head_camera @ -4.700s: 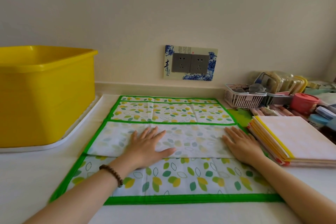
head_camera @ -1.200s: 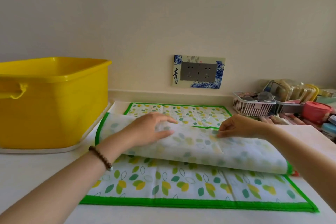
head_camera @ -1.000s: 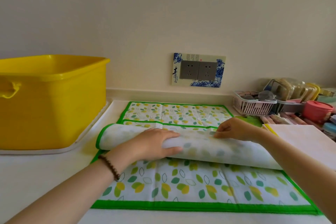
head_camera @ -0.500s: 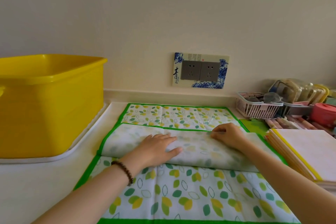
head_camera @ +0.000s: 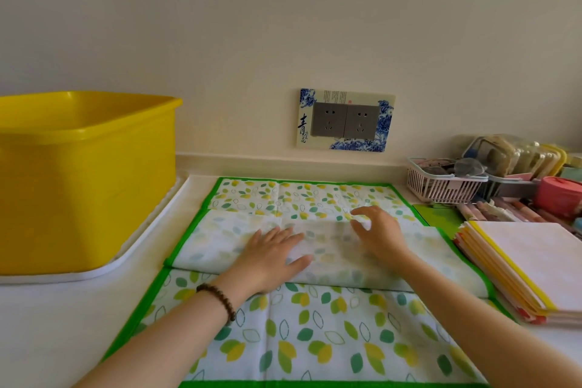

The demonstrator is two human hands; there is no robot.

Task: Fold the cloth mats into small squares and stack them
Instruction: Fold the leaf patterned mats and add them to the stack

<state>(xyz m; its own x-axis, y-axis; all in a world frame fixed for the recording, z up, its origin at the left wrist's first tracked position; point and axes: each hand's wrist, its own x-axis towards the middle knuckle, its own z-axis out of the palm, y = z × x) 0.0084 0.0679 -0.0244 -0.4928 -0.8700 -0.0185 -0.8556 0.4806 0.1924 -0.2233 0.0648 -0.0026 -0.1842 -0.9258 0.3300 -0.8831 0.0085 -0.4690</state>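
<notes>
A green-bordered cloth mat with a leaf print (head_camera: 315, 334) lies spread on the white counter in front of me. A folded band of it (head_camera: 220, 246), pale underside up, runs across its middle. My left hand (head_camera: 271, 257) lies flat on that band with fingers straight. My right hand (head_camera: 378, 233) pinches the band's far edge between thumb and fingers near its middle. To the right sits a stack of folded mats (head_camera: 519, 268) with yellow edges, its top one white.
A big yellow tub (head_camera: 85, 179) stands on a white tray (head_camera: 132, 255) at the left. At the back right are a white basket (head_camera: 441, 186), a pink lidded pot (head_camera: 557, 195) and several packets. A wall socket plate (head_camera: 345, 120) is straight ahead.
The folded band, lifted and rolled away from me a second ago, now lies flat across the mat. My left hand has flattened onto it; my right hand still pinches its far edge.
</notes>
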